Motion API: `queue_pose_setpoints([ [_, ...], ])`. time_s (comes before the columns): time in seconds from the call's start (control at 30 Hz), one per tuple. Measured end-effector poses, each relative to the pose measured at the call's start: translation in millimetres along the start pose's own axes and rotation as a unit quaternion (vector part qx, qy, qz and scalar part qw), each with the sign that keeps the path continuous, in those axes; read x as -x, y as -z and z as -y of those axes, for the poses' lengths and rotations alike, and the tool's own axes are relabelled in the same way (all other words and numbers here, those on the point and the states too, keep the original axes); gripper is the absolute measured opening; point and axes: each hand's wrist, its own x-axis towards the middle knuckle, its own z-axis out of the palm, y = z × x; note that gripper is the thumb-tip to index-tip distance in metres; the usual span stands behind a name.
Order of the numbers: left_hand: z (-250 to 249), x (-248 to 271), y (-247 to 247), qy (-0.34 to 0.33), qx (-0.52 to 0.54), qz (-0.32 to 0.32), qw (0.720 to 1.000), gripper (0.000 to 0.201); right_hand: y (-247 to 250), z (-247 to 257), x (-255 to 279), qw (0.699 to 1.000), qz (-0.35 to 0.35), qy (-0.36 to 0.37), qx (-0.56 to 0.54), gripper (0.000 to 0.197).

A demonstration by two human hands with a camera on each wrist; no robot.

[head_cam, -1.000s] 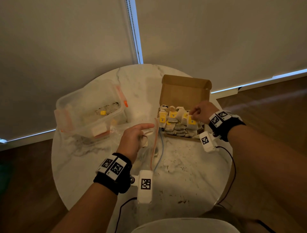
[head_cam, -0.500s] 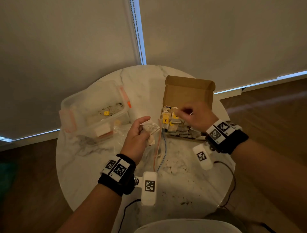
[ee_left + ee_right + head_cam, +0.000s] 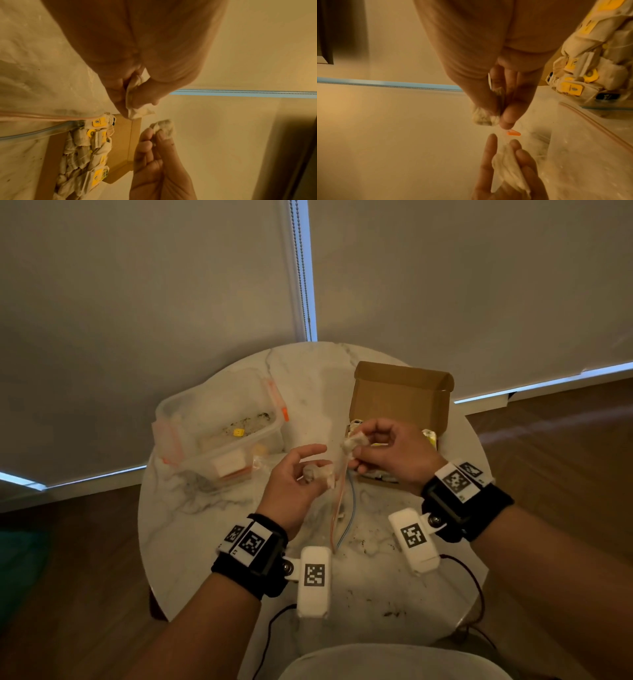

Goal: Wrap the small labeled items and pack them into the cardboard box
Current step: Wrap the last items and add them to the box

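While my right hand point(image 3: 390, 453) pinches a wrapped bundle point(image 3: 354, 442) directly over the cardboard box point(image 3: 400, 395), my left hand point(image 3: 294, 484), farther off, holds loose wrapping paper point(image 3: 322, 474).

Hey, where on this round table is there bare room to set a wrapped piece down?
The marble table is bare near its edge in front of the left hand, and at the back between the plastic container and cardboard box. The middle is crowded: a clear zip bag lies there, and the right hand hovers over the packed box.
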Motion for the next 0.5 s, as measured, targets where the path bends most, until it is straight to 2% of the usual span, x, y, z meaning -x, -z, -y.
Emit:
queue_pose_setpoints([
  [0.13,-4.8,2.2,-4.0,0.025,0.082,-0.028,0.996,0.014,2.2,1.9,8.2,1.0,0.024,0.008,0.009,0.024],
  [0.2,-6.7,1.8,-5.7,0.043,0.121,-0.027,0.991,0.008,1.1,0.6,10.8,0.999,0.032,-0.001,-0.013,0.021],
  [0.33,-8.3,3.5,-3.4,0.052,0.193,0.021,0.98,0.017,-1.8,-0.8,14.8,0.995,0.045,-0.024,-0.087,0.015],
  [0.43,-5.7,6.3,-1.2,0.027,0.126,0.039,0.991,0.041,-2.2,-1.0,15.4,0.985,0.037,-0.055,-0.158,0.017],
  [0.5,-4.3,6.5,-0.7,0.022,0.086,0.024,0.996,0.046,-2.6,-1.6,15.0,0.979,0.034,-0.057,-0.193,0.017],
])
